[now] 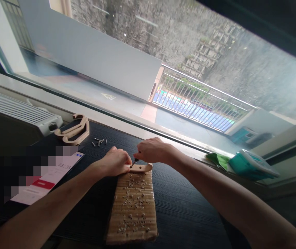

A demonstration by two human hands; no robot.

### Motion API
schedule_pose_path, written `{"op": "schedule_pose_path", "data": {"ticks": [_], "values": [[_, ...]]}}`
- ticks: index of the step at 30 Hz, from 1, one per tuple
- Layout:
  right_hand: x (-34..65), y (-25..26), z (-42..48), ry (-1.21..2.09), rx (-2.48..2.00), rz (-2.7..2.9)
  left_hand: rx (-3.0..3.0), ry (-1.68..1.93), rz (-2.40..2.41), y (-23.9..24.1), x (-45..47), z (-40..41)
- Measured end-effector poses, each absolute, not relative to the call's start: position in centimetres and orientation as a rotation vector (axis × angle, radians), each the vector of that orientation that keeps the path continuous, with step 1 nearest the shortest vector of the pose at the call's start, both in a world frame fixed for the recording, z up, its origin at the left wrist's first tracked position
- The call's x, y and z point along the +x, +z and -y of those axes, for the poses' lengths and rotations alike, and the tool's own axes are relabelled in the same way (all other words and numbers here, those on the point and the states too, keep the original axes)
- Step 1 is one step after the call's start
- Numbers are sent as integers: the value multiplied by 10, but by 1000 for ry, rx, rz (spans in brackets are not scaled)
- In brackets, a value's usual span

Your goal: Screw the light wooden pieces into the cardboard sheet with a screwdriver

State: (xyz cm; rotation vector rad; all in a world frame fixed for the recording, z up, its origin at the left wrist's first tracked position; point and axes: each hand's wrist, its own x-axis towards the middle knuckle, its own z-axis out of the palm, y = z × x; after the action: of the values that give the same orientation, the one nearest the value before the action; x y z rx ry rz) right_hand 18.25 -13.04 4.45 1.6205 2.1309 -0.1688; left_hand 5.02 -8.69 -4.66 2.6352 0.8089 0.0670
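My left hand (116, 161) is closed on the left end of a light wooden hook (143, 168). That hook lies across the far end of a cardboard block (134, 207) pitted with many small holes. Above the hook, my right hand (151, 149) grips a screwdriver (135, 161), its dark shaft tilted down toward the wood beside my left fingertips. The handle is mostly hidden inside my fist. Whether a screw sits under the tip is too small to tell. A dark hole shows in the hook's middle, and its right end curves upward.
Several loose screws (99, 141) lie on the dark table (186, 200), near more wooden hooks (76, 130). A lit phone (59, 178) rests on the left. Behind stand a white slotted unit (31, 110) and a window. A green cloth (219, 161) and teal container (251, 164) occupy the right sill.
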Motion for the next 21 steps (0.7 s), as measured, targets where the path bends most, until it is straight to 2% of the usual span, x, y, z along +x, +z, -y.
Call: {"op": "schedule_pose_path", "data": {"ticks": [5,13,21], "values": [[186,45,130,-219,1538,-2289,2676,66,-802,-48,49,89],[177,37,134,-150,1628,-2175,2738,172,-911,-60,36,82],[173,50,131,-177,1539,-2197,2588,-17,-780,-48,35,79]]}}
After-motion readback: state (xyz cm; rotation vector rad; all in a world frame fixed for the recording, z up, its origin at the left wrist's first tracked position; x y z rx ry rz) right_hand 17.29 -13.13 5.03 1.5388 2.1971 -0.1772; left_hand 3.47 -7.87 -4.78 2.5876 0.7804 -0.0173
